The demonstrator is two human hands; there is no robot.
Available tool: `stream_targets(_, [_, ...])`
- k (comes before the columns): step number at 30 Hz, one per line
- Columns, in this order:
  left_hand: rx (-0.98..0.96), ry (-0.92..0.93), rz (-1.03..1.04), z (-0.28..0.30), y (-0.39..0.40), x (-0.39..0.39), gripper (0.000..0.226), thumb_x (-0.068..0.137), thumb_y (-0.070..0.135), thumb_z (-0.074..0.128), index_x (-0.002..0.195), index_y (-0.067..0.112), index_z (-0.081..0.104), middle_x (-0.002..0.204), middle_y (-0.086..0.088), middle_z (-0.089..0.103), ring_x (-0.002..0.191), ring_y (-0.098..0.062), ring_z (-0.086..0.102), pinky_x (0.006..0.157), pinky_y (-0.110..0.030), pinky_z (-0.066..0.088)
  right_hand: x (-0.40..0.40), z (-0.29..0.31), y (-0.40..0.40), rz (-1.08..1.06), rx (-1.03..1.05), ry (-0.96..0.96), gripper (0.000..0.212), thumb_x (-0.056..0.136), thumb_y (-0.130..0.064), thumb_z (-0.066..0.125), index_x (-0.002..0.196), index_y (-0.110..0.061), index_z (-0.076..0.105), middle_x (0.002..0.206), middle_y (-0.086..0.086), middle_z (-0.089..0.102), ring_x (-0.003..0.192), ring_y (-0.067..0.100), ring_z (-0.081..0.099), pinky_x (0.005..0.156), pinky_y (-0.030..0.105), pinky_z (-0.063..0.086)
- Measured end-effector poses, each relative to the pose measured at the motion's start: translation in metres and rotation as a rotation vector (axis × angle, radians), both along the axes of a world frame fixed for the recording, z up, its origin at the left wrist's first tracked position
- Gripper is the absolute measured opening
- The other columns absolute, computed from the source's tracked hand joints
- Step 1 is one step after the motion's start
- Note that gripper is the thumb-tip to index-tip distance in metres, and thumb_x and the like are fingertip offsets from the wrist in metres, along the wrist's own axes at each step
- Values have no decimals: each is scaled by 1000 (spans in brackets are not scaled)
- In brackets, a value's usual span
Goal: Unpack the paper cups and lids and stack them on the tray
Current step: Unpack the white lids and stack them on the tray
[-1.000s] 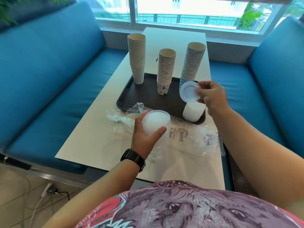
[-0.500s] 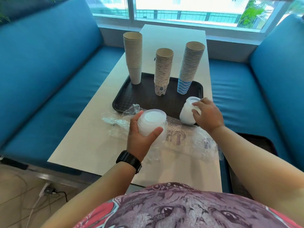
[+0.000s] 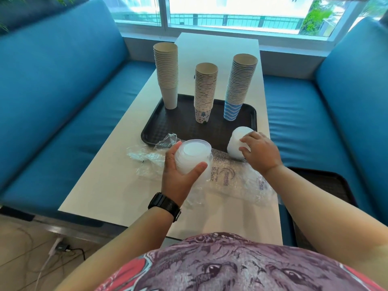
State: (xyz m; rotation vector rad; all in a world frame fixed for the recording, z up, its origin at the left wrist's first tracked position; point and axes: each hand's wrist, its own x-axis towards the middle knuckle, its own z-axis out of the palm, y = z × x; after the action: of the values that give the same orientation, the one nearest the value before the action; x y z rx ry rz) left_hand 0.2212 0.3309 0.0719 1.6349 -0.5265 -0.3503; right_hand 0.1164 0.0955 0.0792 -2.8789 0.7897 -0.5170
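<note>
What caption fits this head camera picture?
Left hand holds lids; right hand touches lid stack on tray.

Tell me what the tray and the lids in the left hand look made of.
Tray: seemingly hard plastic, dark brown-black, matte, with a fine textured grid and raised rim.
Lids, gripped by the left hand: likely thin plastic, milky translucent, slightly glossy.

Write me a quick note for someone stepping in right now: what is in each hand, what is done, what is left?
Left hand: grips a batch of lids above the plastic wrapper.
Right hand: fingers on the lid stack at the tray's near right corner.
Done: three cup stacks stand on the tray.
Left: add the held lids to the lid stack.
</note>
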Motion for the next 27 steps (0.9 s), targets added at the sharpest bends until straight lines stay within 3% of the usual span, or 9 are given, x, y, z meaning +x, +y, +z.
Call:
stream_targets(4, [7, -6, -3, 1, 3, -1, 86, 56, 61, 75, 131, 41, 38, 133, 5, 49, 116, -8, 54, 97, -29, 52, -1, 2, -1, -6, -23, -2, 27, 87, -22, 68, 110, -8, 72, 111, 8, 68, 107, 32, 57, 94, 44, 44])
stream_targets(8, [11, -6, -6, 3, 6, -1, 86, 57, 61, 76, 131, 42, 37, 133, 5, 48, 118, -14, 54, 97, -34, 53, 5, 16, 21, 26, 1, -238, 20, 87, -21, 69, 104, -11, 73, 106, 5, 69, 107, 27, 56, 95, 41, 44])
stream_targets(11, [5, -15, -9, 4, 9, -2, 82, 64, 49, 84, 131, 40, 38, 131, 8, 48, 115, -10, 54, 99, -34, 52, 17, 46, 56, 38, 320, -359, 16, 92, -26, 64, 102, -18, 73, 104, -4, 66, 96, 8, 57, 83, 22, 47])
stream_targets(13, [9, -12, -9, 6, 11, -4, 84, 61, 55, 82, 131, 42, 38, 131, 8, 48, 116, -11, 54, 98, -30, 52, 25, 64, 76, 46, 616, -320, 14, 93, -34, 61, 102, -26, 69, 101, -11, 63, 88, 0, 59, 72, 11, 44])
stream_targets(15, [10, -6, -6, 8, 13, -5, 86, 55, 63, 76, 130, 44, 38, 133, 7, 49, 117, -12, 55, 95, -26, 51, 32, 73, 90, 78, 870, -260, 16, 92, -41, 61, 103, -30, 65, 102, -12, 65, 91, 4, 62, 74, 18, 50])
stream_targets(18, [4, -4, -15, 10, 16, -5, 90, 53, 61, 77, 132, 41, 38, 133, 5, 49, 116, -9, 56, 89, -19, 52, 38, 73, 103, 95, 1144, -116, 37, 87, -37, 70, 120, -23, 60, 110, -4, 64, 99, 14, 62, 76, 32, 57])
stream_targets(22, [61, -47, -53, 7, 21, -6, 101, 45, 57, 80, 132, 48, 31, 139, 1, 43, 123, -20, 51, 97, -34, 53, 41, 69, 110, 17, 1208, -103, 35, 82, -25, 76, 114, -17, 63, 108, 2, 65, 98, 19, 64, 82, 36, 59])
stream_targets(25, [116, -135, -76, 4, 25, -10, 110, 46, 51, 90, 132, 58, 22, 146, 1, 37, 130, -19, 44, 105, -35, 46, 41, 71, 111, -20, 1255, -109, 27, 82, -20, 75, 107, -14, 67, 105, 5, 67, 98, 22, 64, 83, 38, 58])
stream_targets(27, [130, -178, -67, 4, 26, -10, 109, 55, 36, 95, 137, 49, 24, 148, 1, 36, 132, -18, 42, 107, -33, 43, 41, 72, 111, -33, 1273, -115, 23, 82, -17, 75, 104, -12, 69, 105, 8, 68, 99, 24, 64, 82, 38, 57])
